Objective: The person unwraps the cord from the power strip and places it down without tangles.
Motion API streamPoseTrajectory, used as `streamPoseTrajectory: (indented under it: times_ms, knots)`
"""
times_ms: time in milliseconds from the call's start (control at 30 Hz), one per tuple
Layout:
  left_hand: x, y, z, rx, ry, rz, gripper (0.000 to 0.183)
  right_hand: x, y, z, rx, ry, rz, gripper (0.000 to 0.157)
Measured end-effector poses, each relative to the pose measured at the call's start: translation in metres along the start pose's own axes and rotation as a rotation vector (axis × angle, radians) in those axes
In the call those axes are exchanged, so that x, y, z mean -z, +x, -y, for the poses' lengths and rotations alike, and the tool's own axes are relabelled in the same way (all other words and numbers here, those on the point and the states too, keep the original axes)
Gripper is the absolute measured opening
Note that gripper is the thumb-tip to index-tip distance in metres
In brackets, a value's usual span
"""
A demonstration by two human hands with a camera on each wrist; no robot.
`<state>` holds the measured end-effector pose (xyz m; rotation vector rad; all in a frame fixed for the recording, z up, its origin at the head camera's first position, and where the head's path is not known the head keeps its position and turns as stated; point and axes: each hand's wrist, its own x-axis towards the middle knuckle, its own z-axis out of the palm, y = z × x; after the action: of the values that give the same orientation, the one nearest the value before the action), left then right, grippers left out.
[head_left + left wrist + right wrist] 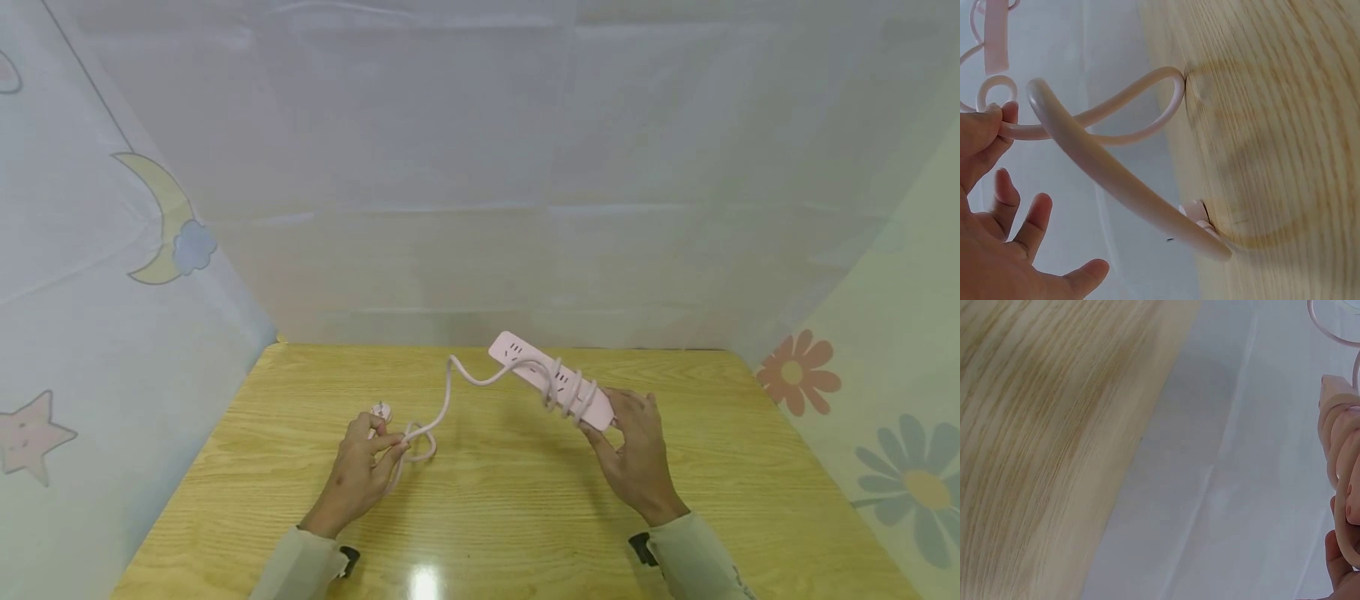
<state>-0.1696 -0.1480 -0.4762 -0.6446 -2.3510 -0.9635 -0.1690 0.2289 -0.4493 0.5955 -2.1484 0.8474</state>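
A pink power strip (561, 383) is held up at a slant over the table, several turns of its own cable wound around the end closer to my right hand (637, 454). That hand grips the strip by its lower right end, thumb on the near side. Between thumb and forefinger, my left hand (356, 471) pinches the pink cable (448, 398); its other fingers are spread in the left wrist view. From the pinch the cable runs in a slack curve to the strip. Beyond the left fingers, the plug (382, 410) is partly hidden, beside a loose cable loop (1175, 103).
The wooden table (480, 525) spreads under both hands. A pale sheet (450, 167) hangs behind its far edge, and printed sheets stand at the left and right sides. Dark bands (348, 560) show at both wrists below light sleeves.
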Motion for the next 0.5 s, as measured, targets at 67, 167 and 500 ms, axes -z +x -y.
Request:
streamPoseTrajectory:
  times_ms: [67,167,500]
  knots:
    - [0.0004,0.0004,-0.0003,-0.001,0.000,0.002,0.015,-0.0002,0.0003,-0.0003,0.004,-0.001,-0.007,0.047]
    - [0.0009,0.0006,-0.0008,0.003,0.000,0.008,0.014,-0.0004,0.0010,-0.0002,0.009,0.004,-0.019,0.046]
    - [0.0017,0.0006,-0.0008,0.001,0.011,0.031,0.010,-0.0008,0.0038,0.0017,0.039,0.020,-0.059,0.047]
